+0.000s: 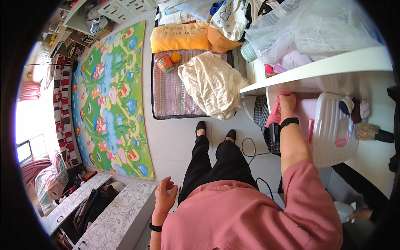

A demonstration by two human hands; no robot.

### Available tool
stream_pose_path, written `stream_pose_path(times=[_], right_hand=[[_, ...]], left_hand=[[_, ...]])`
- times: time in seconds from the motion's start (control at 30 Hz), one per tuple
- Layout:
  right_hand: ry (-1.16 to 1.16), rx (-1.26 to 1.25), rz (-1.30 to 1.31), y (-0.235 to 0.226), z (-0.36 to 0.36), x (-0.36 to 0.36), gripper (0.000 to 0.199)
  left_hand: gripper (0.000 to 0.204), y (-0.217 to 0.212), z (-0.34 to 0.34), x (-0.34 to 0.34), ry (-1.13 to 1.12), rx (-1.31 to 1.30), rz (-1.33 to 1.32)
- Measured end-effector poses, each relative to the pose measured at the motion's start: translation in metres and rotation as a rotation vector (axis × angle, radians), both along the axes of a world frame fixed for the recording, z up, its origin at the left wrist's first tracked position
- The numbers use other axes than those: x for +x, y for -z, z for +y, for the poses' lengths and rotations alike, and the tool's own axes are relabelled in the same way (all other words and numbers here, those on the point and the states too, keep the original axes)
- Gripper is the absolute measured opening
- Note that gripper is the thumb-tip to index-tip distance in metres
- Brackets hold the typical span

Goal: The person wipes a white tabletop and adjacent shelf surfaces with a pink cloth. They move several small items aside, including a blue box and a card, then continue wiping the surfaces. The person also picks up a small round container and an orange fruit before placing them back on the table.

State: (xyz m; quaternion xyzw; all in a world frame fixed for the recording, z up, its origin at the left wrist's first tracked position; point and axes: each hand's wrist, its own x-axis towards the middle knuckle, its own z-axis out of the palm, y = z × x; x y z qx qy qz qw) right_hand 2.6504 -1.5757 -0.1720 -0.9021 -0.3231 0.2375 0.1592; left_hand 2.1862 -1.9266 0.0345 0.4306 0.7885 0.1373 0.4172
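Observation:
My right hand [287, 102] reaches under a white shelf and is closed on a coral-pink cloth [274, 117], which hangs down beside my wrist. Right beside it stands a white slatted plastic bin [327, 143] with a pink handle. A dark patterned bag or fabric [261, 110] sits just left of the cloth. My left hand [166, 196] hangs by my left hip, fingers loosely bent and apart, holding nothing. A crumpled cream cloth [214, 85] lies ahead on a low surface with a patterned pink cover.
A yellow-orange pillow [179, 38], a red tin [164, 63] and an orange ball-like object [175, 57] rest on that cover. White shelf edge [316, 71] juts above my right arm. A colourful play mat [112, 104] covers the left floor; dark cables [250, 152] trail near my feet.

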Motion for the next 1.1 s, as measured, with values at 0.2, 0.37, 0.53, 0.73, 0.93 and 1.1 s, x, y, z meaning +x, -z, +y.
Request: stream_pose_path(times=[0.2, 0.37, 0.53, 0.73, 0.93, 1.1], right_hand=[[-0.139, 0.108, -0.200, -0.001, -0.007, -0.034, 0.030], [-0.330, 0.117, -0.215, 0.004, -0.043, -0.063, 0.034], [-0.434, 0.294, -0.128, -0.003, -0.063, -0.037, 0.045], [-0.205, 0.319, -0.207, -0.007, -0.021, -0.047, 0.043], [-0.673, 0.358, -0.317, -0.001, -0.043, -0.049, 0.021], [-1.145, 0.134, -0.308, -0.023, -0.076, -0.028, 0.026]], left_hand=[[0.039, 0.025, 0.005, -0.001, 0.047, -0.043, -0.053], [0.039, 0.024, 0.040, 0.006, 0.153, -0.002, -0.067], [0.039, 0.011, 0.063, 0.009, 0.207, 0.052, -0.038], [0.040, 0.010, 0.061, 0.009, 0.246, -0.007, -0.037], [0.040, 0.016, 0.062, 0.012, 0.283, -0.023, -0.020], [0.039, 0.013, 0.059, 0.006, 0.268, 0.004, -0.013]])
